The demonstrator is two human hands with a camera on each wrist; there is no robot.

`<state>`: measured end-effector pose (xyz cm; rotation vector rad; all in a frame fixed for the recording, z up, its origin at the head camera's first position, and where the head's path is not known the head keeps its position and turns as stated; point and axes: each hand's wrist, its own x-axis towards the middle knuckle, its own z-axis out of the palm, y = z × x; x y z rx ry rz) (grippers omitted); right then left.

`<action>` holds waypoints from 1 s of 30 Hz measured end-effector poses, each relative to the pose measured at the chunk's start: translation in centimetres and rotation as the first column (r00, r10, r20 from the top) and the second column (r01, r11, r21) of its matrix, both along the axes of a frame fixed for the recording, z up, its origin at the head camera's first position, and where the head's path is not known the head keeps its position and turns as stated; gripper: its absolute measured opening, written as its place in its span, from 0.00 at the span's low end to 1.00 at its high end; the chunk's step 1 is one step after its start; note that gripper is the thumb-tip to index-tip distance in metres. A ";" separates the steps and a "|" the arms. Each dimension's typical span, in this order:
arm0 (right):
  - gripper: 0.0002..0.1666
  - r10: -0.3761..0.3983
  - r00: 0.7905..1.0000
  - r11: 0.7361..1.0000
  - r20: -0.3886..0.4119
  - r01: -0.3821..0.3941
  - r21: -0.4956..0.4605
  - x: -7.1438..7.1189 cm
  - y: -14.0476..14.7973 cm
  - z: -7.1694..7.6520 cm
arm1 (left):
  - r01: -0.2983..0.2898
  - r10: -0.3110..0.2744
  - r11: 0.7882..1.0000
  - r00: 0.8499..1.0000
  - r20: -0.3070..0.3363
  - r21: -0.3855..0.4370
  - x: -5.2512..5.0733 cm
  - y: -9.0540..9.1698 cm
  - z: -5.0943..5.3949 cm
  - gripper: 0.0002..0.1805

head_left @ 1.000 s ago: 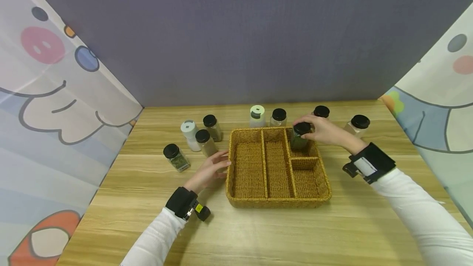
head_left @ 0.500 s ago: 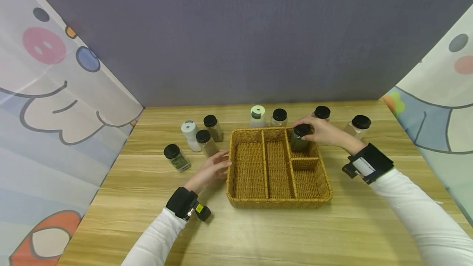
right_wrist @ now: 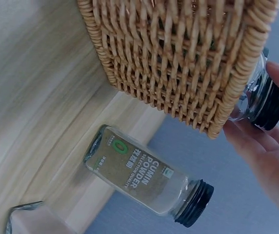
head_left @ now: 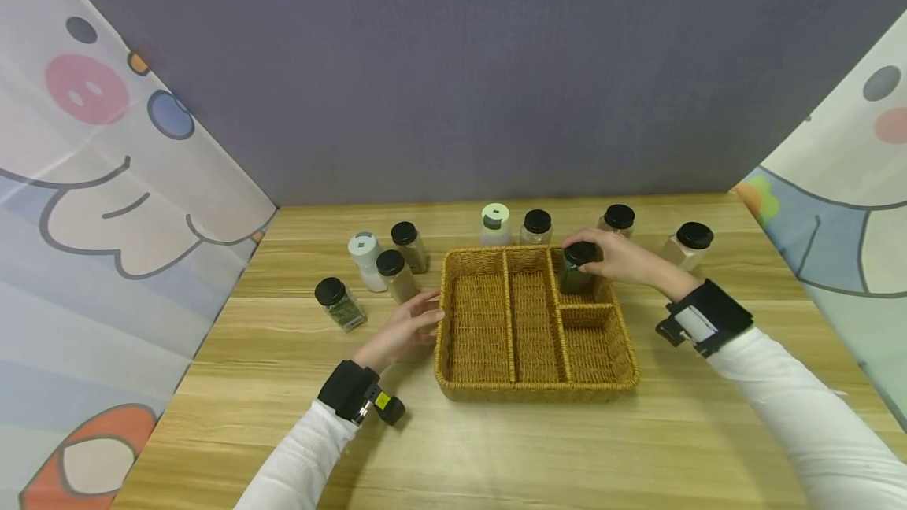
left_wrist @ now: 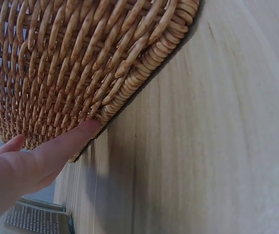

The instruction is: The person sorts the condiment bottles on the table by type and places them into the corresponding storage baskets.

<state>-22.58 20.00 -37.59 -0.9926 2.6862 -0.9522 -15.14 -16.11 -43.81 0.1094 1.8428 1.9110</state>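
My right hand (head_left: pixel 623 260) grips a black-lidded glass spice jar (head_left: pixel 575 277) by its lid and neck. This jar stands inside the back right compartment of a woven basket (head_left: pixel 534 390), its contents dark green. In the right wrist view, the basket wall (right_wrist: pixel 178 63) hides most of the jar, and the black lid (right_wrist: pixel 271 105) shows beside my fingers. My left hand (head_left: pixel 397 334) rests against the basket's left side. Seen from the left wrist, its fingers lie fairly straight along the woven wall (left_wrist: pixel 66 73), low near the table.
Left of the basket stand a green-flecked jar (head_left: pixel 341 305), a white-capped bottle (head_left: pixel 367 262) and two black-lidded jars (head_left: pixel 399 278). Behind it are another white-capped bottle (head_left: pixel 495 227) and a jar (head_left: pixel 536 228). A cumin powder jar (right_wrist: pixel 142 170) and a pale jar (head_left: pixel 687 246) stand at right.
The jar in my right hand has sunk slightly lower in the compartment. My left hand stays at the basket's side.
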 end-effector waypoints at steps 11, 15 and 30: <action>0.25 -0.015 1.000 0.999 -0.019 0.015 -0.036 0.0 0.2 -0.6 | 0.053 -0.053 0.998 0.999 -0.006 0.031 -0.1 -0.2 -0.4 0.34; 0.25 -0.021 0.999 0.999 -0.042 0.019 -0.035 0.0 0.2 -0.5 | 0.053 -0.053 0.999 0.998 -0.021 0.002 -0.3 -0.3 -0.7 0.38; 0.27 -0.136 0.989 0.991 0.062 0.137 -0.011 0.2 1.5 1.1 | 0.074 -0.074 0.996 0.997 0.004 0.039 0.0 -0.3 0.1 0.33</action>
